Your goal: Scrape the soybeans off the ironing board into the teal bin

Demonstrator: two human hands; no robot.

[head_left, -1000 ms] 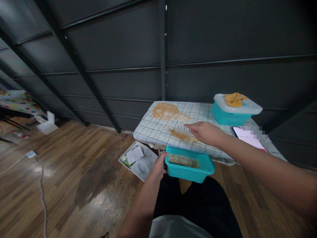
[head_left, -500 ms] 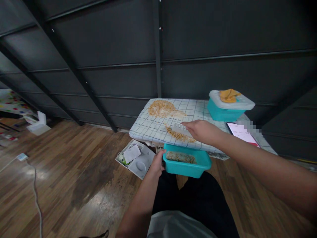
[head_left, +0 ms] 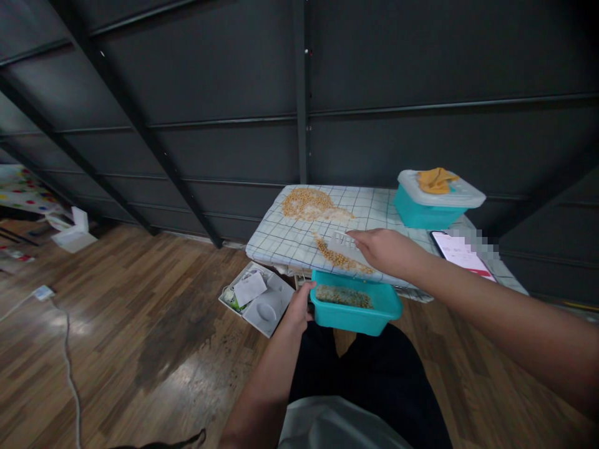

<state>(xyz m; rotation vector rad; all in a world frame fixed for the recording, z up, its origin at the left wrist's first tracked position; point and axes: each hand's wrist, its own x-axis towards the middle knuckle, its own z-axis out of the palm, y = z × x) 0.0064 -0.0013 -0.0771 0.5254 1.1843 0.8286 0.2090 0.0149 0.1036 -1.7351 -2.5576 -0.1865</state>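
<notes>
Scraper (head_left: 340,243) (pale, toothed) gripped in your right hand (head_left: 380,248), along the strip of grains (head_left: 336,257); your left hand (head_left: 298,307) grips the turquoise tub (head_left: 353,320) by one end.

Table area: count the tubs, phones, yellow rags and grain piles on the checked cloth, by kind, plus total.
Tubs: 2 (open tub, lidded tub)
Phone: 1
Yellow rag: 1
Grain piles: 2 (far pile, near pile)
Total: 6
</notes>
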